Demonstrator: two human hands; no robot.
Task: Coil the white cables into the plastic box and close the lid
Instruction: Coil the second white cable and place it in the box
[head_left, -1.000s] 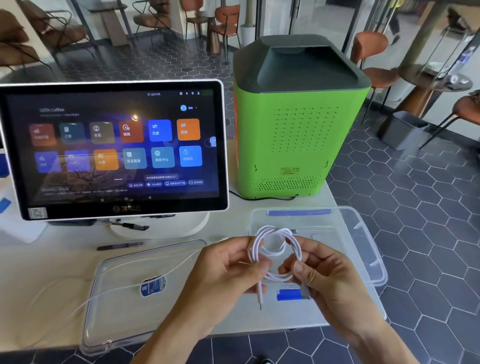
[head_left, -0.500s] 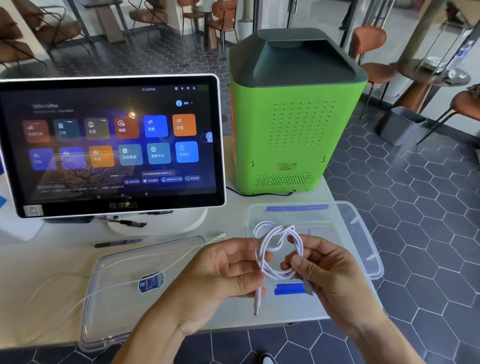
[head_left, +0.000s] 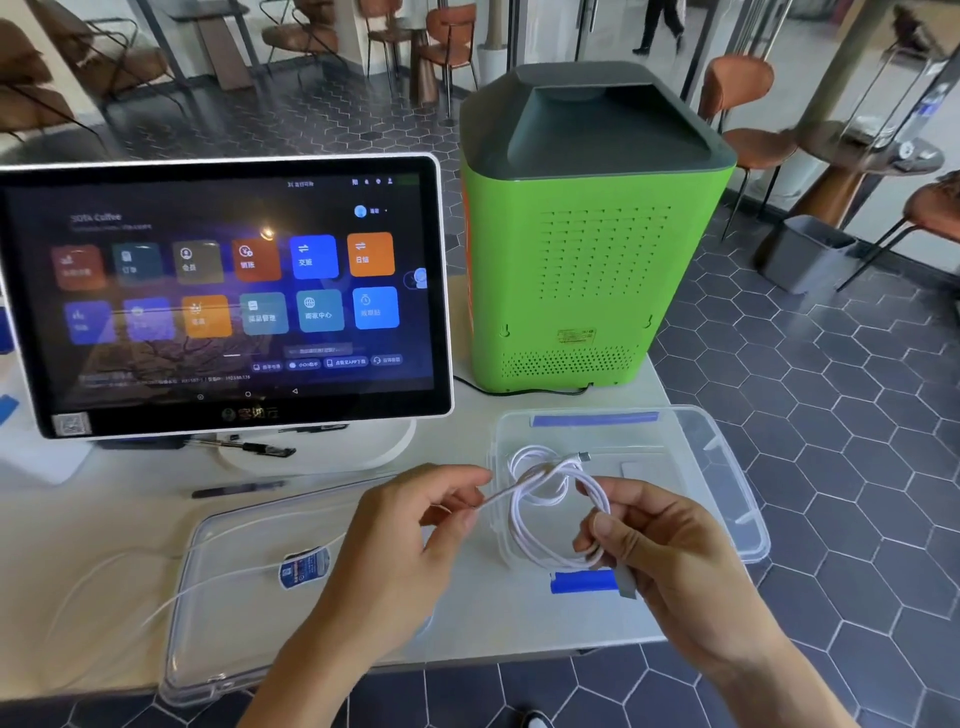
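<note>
A coiled white cable (head_left: 524, 530) hangs above the near edge of the clear plastic box (head_left: 727, 467), which stands open on the table's right side. My right hand (head_left: 670, 551) grips the loops at their lower right, with a grey plug sticking out below its fingers. My left hand (head_left: 415, 525) pinches the cable's free end and holds it out to the left of the loops. Another white cable (head_left: 545, 457) lies coiled inside the box. The clear lid (head_left: 223, 639) lies flat at the front left, and a thin white cable (head_left: 171, 587) trails across it.
A touchscreen terminal (head_left: 228, 291) on a white stand fills the left back of the table. A tall green machine (head_left: 587, 244) stands behind the box. Two pens (head_left: 244, 447) lie under the screen. The table's front edge is close to my wrists, with tiled floor beyond.
My left hand has drawn the cable's free end up and out to the left, where before it hung down between my hands. The loops have shifted slightly right with my right hand.
</note>
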